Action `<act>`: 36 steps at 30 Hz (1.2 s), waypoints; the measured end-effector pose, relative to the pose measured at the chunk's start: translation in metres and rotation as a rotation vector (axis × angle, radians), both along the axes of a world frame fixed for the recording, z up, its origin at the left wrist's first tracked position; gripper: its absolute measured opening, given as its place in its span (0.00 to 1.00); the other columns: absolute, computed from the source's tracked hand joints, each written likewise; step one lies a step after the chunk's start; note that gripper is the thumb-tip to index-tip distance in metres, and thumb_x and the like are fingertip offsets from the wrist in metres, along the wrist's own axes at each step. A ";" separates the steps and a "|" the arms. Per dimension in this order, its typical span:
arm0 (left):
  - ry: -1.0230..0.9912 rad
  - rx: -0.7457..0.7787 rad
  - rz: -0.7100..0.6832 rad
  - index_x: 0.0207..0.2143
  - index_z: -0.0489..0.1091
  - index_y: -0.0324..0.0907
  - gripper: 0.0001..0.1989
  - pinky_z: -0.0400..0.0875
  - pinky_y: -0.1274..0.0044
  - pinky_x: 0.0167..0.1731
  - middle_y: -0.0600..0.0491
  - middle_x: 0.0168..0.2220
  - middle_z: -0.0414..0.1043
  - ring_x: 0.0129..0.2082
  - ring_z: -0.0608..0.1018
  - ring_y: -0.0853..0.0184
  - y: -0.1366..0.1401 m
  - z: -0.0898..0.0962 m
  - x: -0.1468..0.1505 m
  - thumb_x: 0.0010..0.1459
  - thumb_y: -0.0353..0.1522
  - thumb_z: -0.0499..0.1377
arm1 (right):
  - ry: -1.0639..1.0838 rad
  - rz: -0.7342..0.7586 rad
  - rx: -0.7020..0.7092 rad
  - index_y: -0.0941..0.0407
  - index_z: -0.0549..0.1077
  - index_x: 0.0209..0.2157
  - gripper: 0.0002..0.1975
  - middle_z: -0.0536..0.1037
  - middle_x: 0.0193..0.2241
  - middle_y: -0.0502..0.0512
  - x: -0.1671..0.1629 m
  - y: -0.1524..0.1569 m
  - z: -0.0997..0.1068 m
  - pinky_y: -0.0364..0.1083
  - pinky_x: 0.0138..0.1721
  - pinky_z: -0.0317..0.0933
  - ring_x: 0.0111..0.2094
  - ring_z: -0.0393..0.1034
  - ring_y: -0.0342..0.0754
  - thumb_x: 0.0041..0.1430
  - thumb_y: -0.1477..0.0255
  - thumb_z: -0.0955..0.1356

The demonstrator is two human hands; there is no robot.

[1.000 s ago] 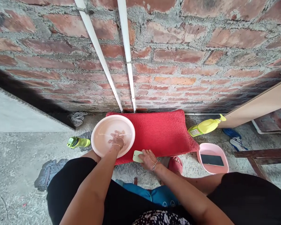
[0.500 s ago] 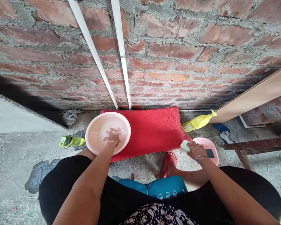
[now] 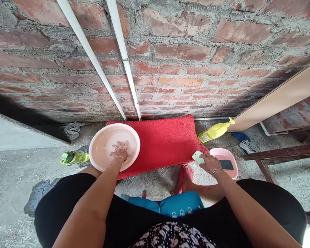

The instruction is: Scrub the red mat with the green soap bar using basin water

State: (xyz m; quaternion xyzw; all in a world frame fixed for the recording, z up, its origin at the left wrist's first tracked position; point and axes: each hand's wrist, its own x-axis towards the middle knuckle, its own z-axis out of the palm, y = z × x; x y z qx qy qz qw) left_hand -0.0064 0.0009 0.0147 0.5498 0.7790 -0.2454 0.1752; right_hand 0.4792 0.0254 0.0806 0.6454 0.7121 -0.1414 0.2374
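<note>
My left hand (image 3: 120, 151) is in the water of a round pale pink basin (image 3: 93, 155), its fingers spread and holding nothing. The basin stands on the left end of a red textured cover (image 3: 167, 141) over a low flat surface. My right hand (image 3: 210, 163) grips a flat pale green piece with rounded corners (image 3: 197, 157) and a small dark spot; its exact kind is not clear. That piece is over the cover's front right corner. Just right of this hand, a small pink tub (image 3: 234, 172) holds a dark flat rectangle (image 3: 226, 165), partly hidden by my wrist.
A yellow spray bottle (image 3: 214, 132) stands beyond the cover's right end. Left of the basin is a yellow-green bottle (image 3: 74, 157), with a grey rag (image 3: 72, 130) behind it. A brick wall (image 3: 181, 51) with white pipes rises behind. A wooden frame (image 3: 281, 151) is at the right.
The whole view has shifted a little, so things appear slightly further left. My left hand stays in the water, and my right hand still holds the pale green piece.
</note>
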 end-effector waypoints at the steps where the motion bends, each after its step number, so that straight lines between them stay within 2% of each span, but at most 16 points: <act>1: -0.004 -0.009 0.008 0.65 0.33 0.55 0.42 0.68 0.47 0.39 0.36 0.67 0.33 0.62 0.48 0.33 0.001 0.000 0.000 0.55 0.40 0.56 | 0.003 0.018 0.000 0.52 0.68 0.48 0.22 0.69 0.44 0.56 -0.002 0.001 -0.001 0.48 0.45 0.55 0.45 0.65 0.52 0.48 0.68 0.67; 7: -0.018 -0.028 0.041 0.64 0.33 0.57 0.42 0.67 0.47 0.39 0.37 0.68 0.31 0.63 0.47 0.34 0.003 -0.005 0.000 0.54 0.41 0.56 | 0.023 0.101 -0.023 0.52 0.69 0.47 0.21 0.68 0.45 0.56 -0.017 0.003 -0.004 0.48 0.46 0.53 0.44 0.65 0.50 0.48 0.69 0.67; 11: -0.002 -0.022 0.021 0.64 0.33 0.56 0.42 0.67 0.47 0.39 0.36 0.67 0.33 0.62 0.48 0.33 0.002 -0.005 -0.001 0.54 0.41 0.56 | -0.051 0.056 -0.063 0.52 0.68 0.48 0.22 0.68 0.46 0.58 -0.009 0.003 -0.004 0.48 0.43 0.54 0.44 0.65 0.51 0.48 0.71 0.66; 14: -0.003 -0.017 0.017 0.64 0.33 0.56 0.43 0.68 0.48 0.38 0.36 0.67 0.33 0.62 0.49 0.33 0.001 -0.005 -0.001 0.54 0.42 0.56 | -0.144 0.023 -0.029 0.54 0.69 0.47 0.20 0.68 0.47 0.60 -0.001 0.005 0.000 0.50 0.43 0.53 0.45 0.65 0.54 0.49 0.70 0.66; 17: -0.005 -0.005 0.004 0.65 0.33 0.55 0.43 0.68 0.47 0.38 0.35 0.67 0.35 0.62 0.48 0.33 0.001 -0.007 -0.001 0.54 0.42 0.56 | -0.137 0.021 0.000 0.53 0.68 0.47 0.20 0.67 0.47 0.60 -0.005 0.007 0.006 0.51 0.45 0.53 0.47 0.64 0.55 0.50 0.67 0.66; 24: 0.006 -0.001 0.019 0.65 0.36 0.55 0.41 0.68 0.47 0.37 0.36 0.67 0.34 0.62 0.48 0.32 0.000 -0.011 -0.002 0.54 0.42 0.57 | 0.033 0.155 0.042 0.52 0.69 0.48 0.21 0.68 0.47 0.58 -0.056 0.014 0.004 0.49 0.47 0.51 0.46 0.63 0.53 0.51 0.69 0.66; 29: 0.012 0.016 -0.012 0.65 0.37 0.52 0.42 0.67 0.45 0.38 0.34 0.67 0.37 0.62 0.49 0.31 -0.001 -0.011 -0.002 0.54 0.42 0.56 | 0.084 0.259 0.035 0.51 0.69 0.49 0.22 0.66 0.47 0.57 -0.093 0.023 -0.002 0.48 0.47 0.50 0.46 0.62 0.52 0.50 0.68 0.67; 36: -0.005 -0.008 0.008 0.65 0.37 0.54 0.40 0.67 0.47 0.40 0.37 0.67 0.34 0.62 0.47 0.33 -0.001 -0.005 -0.001 0.54 0.40 0.56 | 0.136 0.364 -0.003 0.51 0.68 0.48 0.21 0.65 0.48 0.58 -0.124 0.028 -0.013 0.49 0.47 0.49 0.46 0.61 0.52 0.51 0.68 0.66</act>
